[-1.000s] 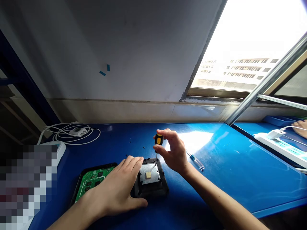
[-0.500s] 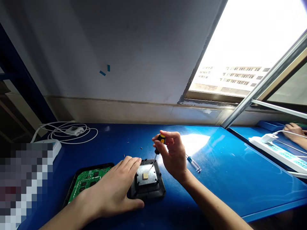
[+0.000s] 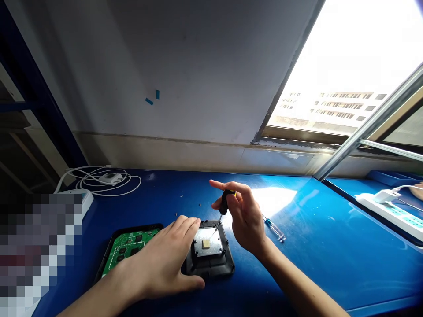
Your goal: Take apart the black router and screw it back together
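My right hand (image 3: 246, 215) holds a small black-and-yellow screwdriver (image 3: 224, 202), its index finger stretched out away from the handle. The screwdriver's shaft slants down to the upper right corner of a silver metal plate (image 3: 216, 247). This plate, with a small beige square pad (image 3: 206, 244) on it, sits inside a black plastic cover (image 3: 214, 269) lying on the table. My left hand (image 3: 168, 259) grips the cover's left side, fingers at the far edge and thumb near the front. Partly hidden behind my left hand is a green circuit board (image 3: 127, 244) in a black housing.
Small screws (image 3: 200, 204) lie beyond the cover on the blue table (image 3: 317, 259). A clear-handled screwdriver (image 3: 276, 231) lies to the right. A white charger with coiled cable (image 3: 112, 178) is at the back left. At far right are a power strip (image 3: 393, 213) and part of another person's hand (image 3: 417, 191).
The view has shifted slightly, so everything sits farther right. My right index finger has straightened away from the screwdriver handle. My left hand keeps its place on the cover.
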A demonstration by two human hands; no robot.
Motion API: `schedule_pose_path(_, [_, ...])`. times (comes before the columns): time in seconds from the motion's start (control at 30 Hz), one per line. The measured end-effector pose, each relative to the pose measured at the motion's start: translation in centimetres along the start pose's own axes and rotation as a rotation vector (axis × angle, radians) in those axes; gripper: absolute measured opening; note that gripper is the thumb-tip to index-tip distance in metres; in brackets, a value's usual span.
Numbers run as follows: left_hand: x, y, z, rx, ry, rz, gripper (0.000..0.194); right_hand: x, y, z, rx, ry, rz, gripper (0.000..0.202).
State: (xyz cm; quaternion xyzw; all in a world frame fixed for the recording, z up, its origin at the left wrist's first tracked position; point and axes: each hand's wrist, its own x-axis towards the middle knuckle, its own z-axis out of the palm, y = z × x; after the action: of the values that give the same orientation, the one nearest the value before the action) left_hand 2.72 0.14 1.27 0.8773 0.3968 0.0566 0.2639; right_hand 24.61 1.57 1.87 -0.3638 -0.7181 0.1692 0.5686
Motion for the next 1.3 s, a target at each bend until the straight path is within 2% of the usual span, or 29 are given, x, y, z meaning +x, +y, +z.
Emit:
schedule_pose_path(0.17, [-0.07, 0.24, -0.14, -0.014, -0.031, -0.031, 0.100, -0.12, 0.50, -0.10, -0.110, 0.088, -0.068, 0.016])
schedule_pose_path(0.27, [-0.08, 0.14, -0.10, -0.015, -0.038, -0.036, 0.100, -0.13, 0.67, -0.23, -0.212, 0.147, -0.139, 0.029])
schedule_pose_path(0.37, [-0.06, 0.06, -0.03, -0.007, -0.045, -0.038, 0.100, -0.15, 0.44, -0.22, -0.214, 0.187, -0.147, 0.025])
schedule_pose_path(0.57, [-0.05, 0.24, -0.10, -0.028, -0.026, -0.026, 0.099, -0.19, -0.17, -0.22, -0.256, 0.167, -0.120, 0.028])
schedule_pose_path(0.67, [-0.10, 0.17, 0.00, -0.032, -0.031, -0.029, 0.099, -0.21, -0.25, -0.19, -0.197, 0.139, -0.085, 0.031])
schedule_pose_path(0.83, [-0.16, -0.24, 0.37, -0.054, 0.008, -0.016, 0.097, -0.17, -0.29, -0.16, -0.123, 0.083, -0.068, 0.024])
schedule_pose_path(1.1, [-0.17, -0.18, 0.27, -0.027, -0.035, -0.039, 0.099, 0.14, -0.31, -0.29, -0.244, 0.154, -0.175, 0.024])
schedule_pose_path(1.2, [-0.20, -0.37, 0.40, -0.045, -0.010, -0.017, 0.097, 0.24, -0.28, -0.32, -0.255, 0.202, -0.174, 0.024])
schedule_pose_path(1.3, [-0.21, -0.51, 0.49, -0.047, 0.007, -0.003, 0.098, 0.10, -0.23, -0.25, -0.242, 0.195, -0.138, 0.023])
